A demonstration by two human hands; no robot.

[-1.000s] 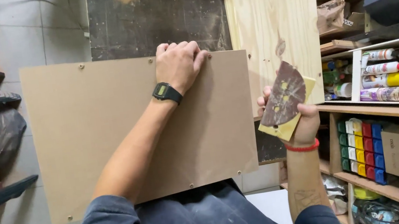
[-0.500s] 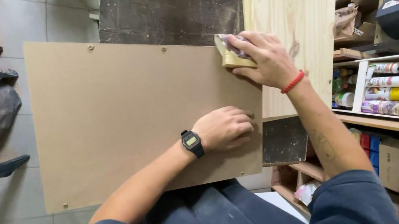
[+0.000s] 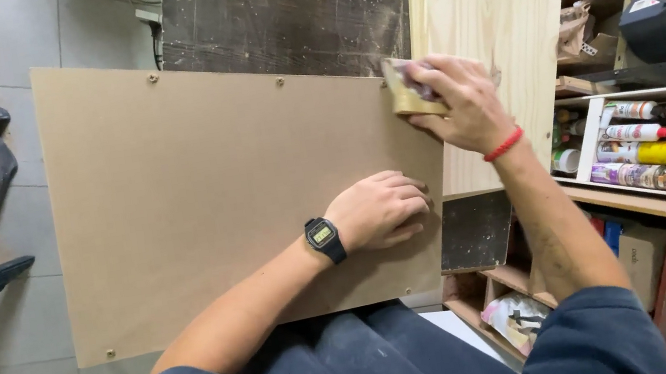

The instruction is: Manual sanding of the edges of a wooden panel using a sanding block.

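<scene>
Change: we are seeing our right hand (image 3: 461, 102) sliding the sanding block (image 3: 409, 96) a little further right along the board's top right corner since half a second ago; our left hand (image 3: 379, 209) is staying put.
Board: the brown hardboard panel (image 3: 203, 198) is lying across our lap, reaching out over the floor.
Right grip: fingers are closing around the sanding block, pressing it onto the corner edge.
Left grip: fingers are lying flat and together, pinching nothing, pinning the panel near its right edge.
Handling: we are judging the panel thin, light and somewhat bendy, best steadied close to the sanded spot.
Nearby: a pale pine board (image 3: 493, 22) is standing behind.
</scene>
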